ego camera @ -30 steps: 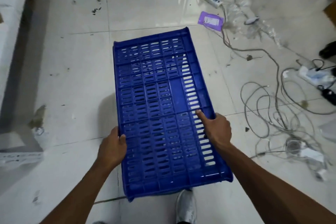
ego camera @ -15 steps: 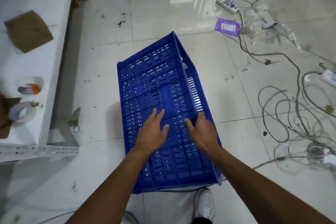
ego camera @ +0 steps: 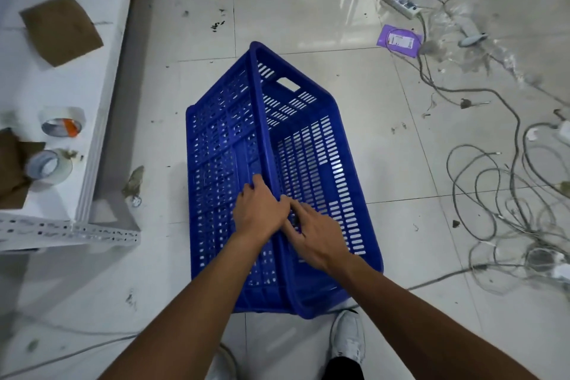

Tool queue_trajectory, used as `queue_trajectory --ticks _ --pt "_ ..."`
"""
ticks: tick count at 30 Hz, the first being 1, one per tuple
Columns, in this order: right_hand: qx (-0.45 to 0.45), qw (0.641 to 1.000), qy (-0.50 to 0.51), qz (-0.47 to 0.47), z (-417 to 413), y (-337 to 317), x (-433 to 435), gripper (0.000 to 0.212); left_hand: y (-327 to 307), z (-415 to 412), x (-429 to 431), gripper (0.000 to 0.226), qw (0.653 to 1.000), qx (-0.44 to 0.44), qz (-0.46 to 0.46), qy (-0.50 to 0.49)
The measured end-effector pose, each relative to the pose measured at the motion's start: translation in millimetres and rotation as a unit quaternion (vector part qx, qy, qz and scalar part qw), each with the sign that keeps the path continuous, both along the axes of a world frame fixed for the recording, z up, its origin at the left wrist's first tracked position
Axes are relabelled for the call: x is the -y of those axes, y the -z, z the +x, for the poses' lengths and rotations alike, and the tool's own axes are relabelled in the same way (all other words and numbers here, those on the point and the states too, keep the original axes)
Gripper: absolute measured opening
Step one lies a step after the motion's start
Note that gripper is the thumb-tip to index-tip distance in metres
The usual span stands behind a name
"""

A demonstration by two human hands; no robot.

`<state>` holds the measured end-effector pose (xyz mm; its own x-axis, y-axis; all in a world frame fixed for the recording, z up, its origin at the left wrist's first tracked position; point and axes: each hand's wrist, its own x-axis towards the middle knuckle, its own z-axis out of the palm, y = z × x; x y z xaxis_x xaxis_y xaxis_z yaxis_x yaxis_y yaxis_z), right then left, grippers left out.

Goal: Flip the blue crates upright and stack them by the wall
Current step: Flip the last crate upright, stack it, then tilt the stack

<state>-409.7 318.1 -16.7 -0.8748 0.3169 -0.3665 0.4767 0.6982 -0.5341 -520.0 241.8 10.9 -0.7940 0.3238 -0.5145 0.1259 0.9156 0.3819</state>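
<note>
A slotted blue crate point(ego camera: 311, 145) stands tilted on one long side on the tiled floor, right in front of me. One long edge points up toward me. Its ribbed bottom faces left, a slotted side wall faces right, and an end wall with a handle hole shows at the far end. My left hand point(ego camera: 260, 210) is curled over that upper edge near its middle. My right hand point(ego camera: 314, 236) lies just beside it on the right face, fingers pressed against the slots. The crate's inside is hidden.
A white metal shelf point(ego camera: 92, 145) at the left carries tape rolls point(ego camera: 63, 122) and brown cardboard pieces. Tangled cables point(ego camera: 505, 203), a power strip point(ego camera: 402, 4) and a purple packet point(ego camera: 400, 40) litter the floor at the right. My white shoe point(ego camera: 348, 339) is just behind the crate.
The crate has turned from lying flat, bottom up, to standing on its long side. My hands moved from its two sides to meet at the raised edge.
</note>
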Motion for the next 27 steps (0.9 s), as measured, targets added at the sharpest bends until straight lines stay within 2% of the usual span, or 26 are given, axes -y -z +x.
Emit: queue_trajectory --ticks 3,7,9,12,14,16,19,24,27 --pt "0.003 0.999 0.029 0.012 5.2 12.0 -12.8 0.075 5.2 -12.2 10.3 0.076 1.000 -0.010 -0.023 0.000" --pt "0.080 0.982 0.173 0.003 28.9 49.6 -56.3 0.049 17.5 -34.4 61.2 0.051 0.994 -0.006 0.003 -0.108" --pt "0.143 0.970 0.198 -0.007 46.5 62.9 -77.9 0.052 24.8 -45.3 91.4 0.047 0.986 -0.003 0.002 -0.164" --pt "0.205 0.960 0.190 -0.005 63.2 83.1 -93.9 0.065 44.0 -61.2 129.7 0.062 0.977 0.021 0.005 -0.213" --pt "0.207 0.959 0.191 -0.013 64.8 101.4 -99.0 0.066 64.8 -67.7 151.1 0.065 0.973 0.047 0.012 -0.225" --pt "0.197 0.960 0.193 -0.043 57.9 116.2 -98.2 0.068 86.8 -70.8 170.1 0.057 0.971 0.072 0.016 -0.228" --pt "0.157 0.961 0.215 -0.073 39.5 134.0 -87.3 0.057 119.8 -72.6 190.7 0.063 0.966 0.116 0.035 -0.230" --pt "0.076 0.962 0.246 0.094 14.9 162.1 -81.1 0.040 148.7 -55.5 195.6 0.055 0.955 0.159 0.055 -0.242" --pt "0.064 0.961 0.249 0.102 8.9 169.2 -82.7 0.033 167.6 -51.3 195.5 0.053 0.954 0.164 0.062 -0.244"
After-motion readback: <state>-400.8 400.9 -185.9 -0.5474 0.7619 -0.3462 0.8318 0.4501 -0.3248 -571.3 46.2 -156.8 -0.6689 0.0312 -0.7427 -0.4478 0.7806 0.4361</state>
